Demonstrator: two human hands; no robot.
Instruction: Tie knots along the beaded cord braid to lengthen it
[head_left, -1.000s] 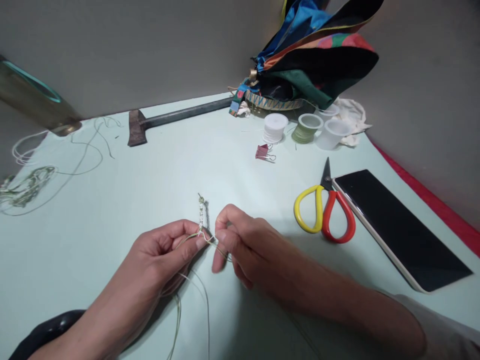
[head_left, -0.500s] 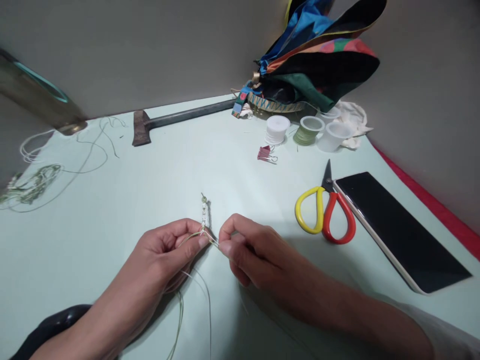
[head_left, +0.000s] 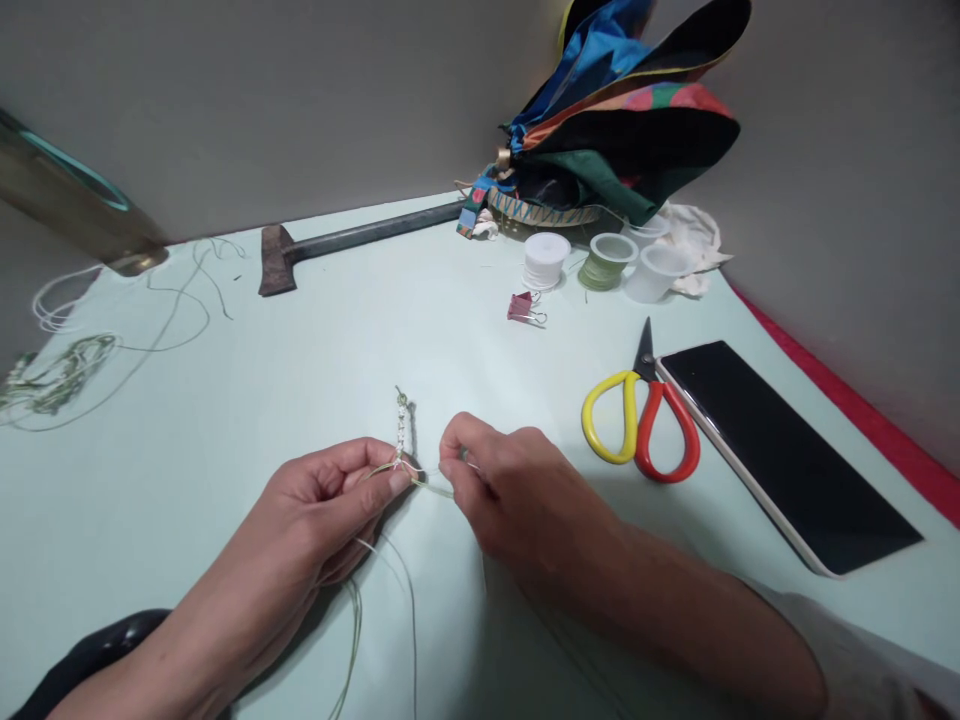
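Right hand [head_left: 514, 490] has lifted slightly, thumb and finger pinching threads [head_left: 435, 489] at 3 o'clock from left hand [head_left: 326, 515], whose fingertips grip braided cord [head_left: 400, 430] pointing to 12. Uneven pull could skew it.

"How is the left hand [head_left: 330, 510] set?"

"Thumb and forefinger pinched, thumb on the near side, the other fingers mostly hidden beneath. The left forearm [head_left: 202, 620] points roughly toward the desk's [head_left: 300, 360] far right corner."

"And the right hand [head_left: 517, 490]?"

"Just beside the left, apart from it, nearer the desk's right edge. Fingers curled, thumb up against the bent forefinger."

"The right forearm [head_left: 667, 590]?"

"It slants toward the far left corner. Both hands are well short of the far edge."
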